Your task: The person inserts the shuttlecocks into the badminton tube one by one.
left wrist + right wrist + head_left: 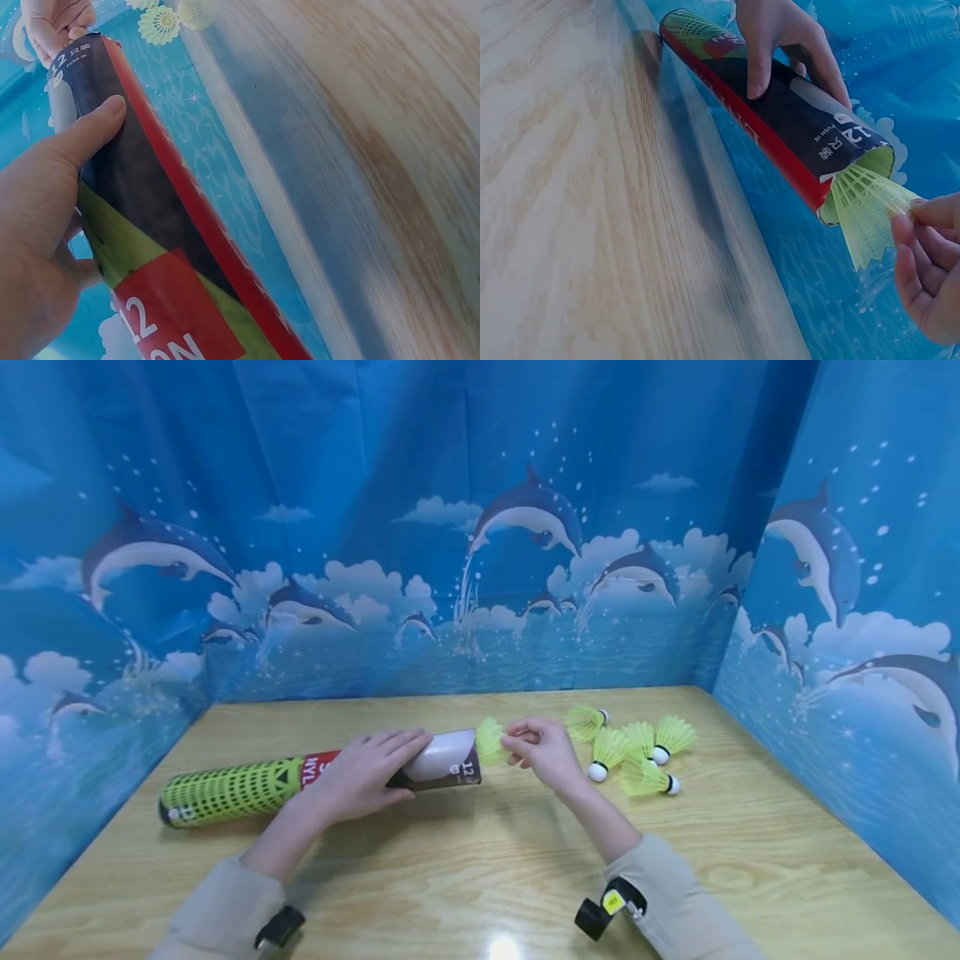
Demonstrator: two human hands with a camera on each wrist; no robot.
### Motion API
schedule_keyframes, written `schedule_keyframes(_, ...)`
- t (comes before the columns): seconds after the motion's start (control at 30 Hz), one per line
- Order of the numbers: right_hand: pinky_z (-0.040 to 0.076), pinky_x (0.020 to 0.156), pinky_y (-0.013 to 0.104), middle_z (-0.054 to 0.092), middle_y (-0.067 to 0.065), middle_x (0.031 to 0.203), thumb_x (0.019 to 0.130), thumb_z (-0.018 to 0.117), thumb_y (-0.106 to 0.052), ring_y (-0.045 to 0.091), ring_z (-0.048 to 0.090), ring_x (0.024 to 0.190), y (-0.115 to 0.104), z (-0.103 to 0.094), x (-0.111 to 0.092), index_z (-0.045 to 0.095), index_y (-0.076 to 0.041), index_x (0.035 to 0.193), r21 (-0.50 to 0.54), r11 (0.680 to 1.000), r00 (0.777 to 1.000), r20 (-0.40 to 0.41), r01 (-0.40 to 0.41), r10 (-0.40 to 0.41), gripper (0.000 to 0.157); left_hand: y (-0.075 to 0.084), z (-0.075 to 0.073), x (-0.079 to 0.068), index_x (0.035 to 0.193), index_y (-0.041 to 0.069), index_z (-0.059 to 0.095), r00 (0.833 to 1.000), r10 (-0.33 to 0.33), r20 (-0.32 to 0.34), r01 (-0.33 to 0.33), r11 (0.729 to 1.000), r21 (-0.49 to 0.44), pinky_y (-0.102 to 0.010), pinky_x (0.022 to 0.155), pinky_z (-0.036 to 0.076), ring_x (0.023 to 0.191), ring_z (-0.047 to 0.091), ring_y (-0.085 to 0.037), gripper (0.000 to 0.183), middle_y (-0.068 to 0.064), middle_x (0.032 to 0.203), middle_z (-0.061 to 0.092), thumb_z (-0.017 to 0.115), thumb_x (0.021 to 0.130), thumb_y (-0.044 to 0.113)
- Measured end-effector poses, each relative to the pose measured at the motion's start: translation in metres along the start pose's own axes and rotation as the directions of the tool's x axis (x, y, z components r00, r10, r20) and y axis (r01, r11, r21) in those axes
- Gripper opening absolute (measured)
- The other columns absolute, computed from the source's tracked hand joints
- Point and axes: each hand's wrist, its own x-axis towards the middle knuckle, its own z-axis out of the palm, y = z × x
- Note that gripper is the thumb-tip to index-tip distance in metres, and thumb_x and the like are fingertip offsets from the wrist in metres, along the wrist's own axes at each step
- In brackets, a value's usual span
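Note:
A long badminton shuttlecock tube point(232, 789) lies slantwise over the table, its mouth end toward the right. My left hand point(367, 772) grips it from above near that end; in the left wrist view the thumb lies along the dark label. At the mouth, my right hand point(543, 756) pinches a yellow-green shuttlecock point(874, 214) between thumb and fingers. Part of its ribbed skirt is within the tube's mouth and part sticks out past the rim; its cork is hidden from view.
Several loose yellow shuttlecocks point(637, 747) with white corks lie in a cluster to the right of my right hand. The wooden table point(465, 877) ends at the back against a blue dolphin-print curtain point(390, 635), which also hangs along the right side.

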Motion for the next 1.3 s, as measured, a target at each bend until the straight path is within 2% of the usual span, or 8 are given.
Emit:
schedule_keyframes(0.2,0.049,0.053,0.024,0.069,0.010,0.077,0.084,0.066,-0.006,0.011,0.060,0.056,-0.001,0.005,0.000,0.066,0.004,0.095,0.000,1.000,1.000,-0.016,0.011,-0.011,0.015,0.000,0.000,0.001,0.140,0.009,0.040,1.000,-0.012,-0.009,0.012,1.000,0.001,-0.052,0.091,0.043,0.119,0.048,-0.031,0.084,-0.012,0.135,0.048,0.080,0.071,0.033)
schedule_keyframes(0.5,0.050,0.057,0.027,0.066,0.004,0.071,0.082,0.068,-0.005,0.013,0.059,0.063,-0.003,0.008,-0.002,0.070,-0.001,0.088,-0.110,0.992,0.998,-0.001,0.061,-0.062,0.008,0.002,0.001,0.002,0.141,0.009,0.039,1.000,-0.028,-0.005,0.028,1.000,-0.006,-0.053,0.092,0.043,0.120,0.048,-0.031,0.084,-0.013,0.136,0.047,0.079,0.072,0.034)
schedule_keyframes(0.93,0.049,0.058,0.026,0.065,0.003,0.070,0.082,0.068,-0.006,0.016,0.058,0.065,0.004,0.012,-0.003,0.070,-0.002,0.087,-0.108,0.987,0.993,0.016,0.117,-0.116,0.006,0.001,0.003,0.001,0.140,0.007,0.040,1.000,-0.006,-0.025,0.006,1.000,-0.009,-0.053,0.091,0.043,0.119,0.048,-0.032,0.083,-0.014,0.135,0.048,0.079,0.072,0.033)
schedule_keyframes(1.1,0.052,0.063,0.027,0.067,0.006,0.074,0.083,0.067,-0.005,0.018,0.062,0.068,0.002,0.017,-0.004,0.070,-0.001,0.088,-0.093,0.986,0.990,0.044,0.139,-0.135,0.007,0.001,0.001,0.003,0.140,0.007,0.041,0.999,0.008,-0.045,-0.008,1.000,-0.011,-0.052,0.089,0.045,0.118,0.049,-0.032,0.083,-0.014,0.134,0.049,0.080,0.072,0.033)
schedule_keyframes(1.3,0.053,0.064,0.028,0.069,0.009,0.077,0.082,0.067,-0.003,0.016,0.063,0.067,0.001,0.022,-0.004,0.070,0.001,0.089,-0.092,0.983,0.987,0.041,0.156,-0.153,0.008,0.001,0.000,0.004,0.140,0.007,0.040,0.999,0.001,-0.042,-0.001,1.000,-0.018,-0.053,0.088,0.045,0.118,0.049,-0.032,0.083,-0.014,0.134,0.049,0.080,0.071,0.032)
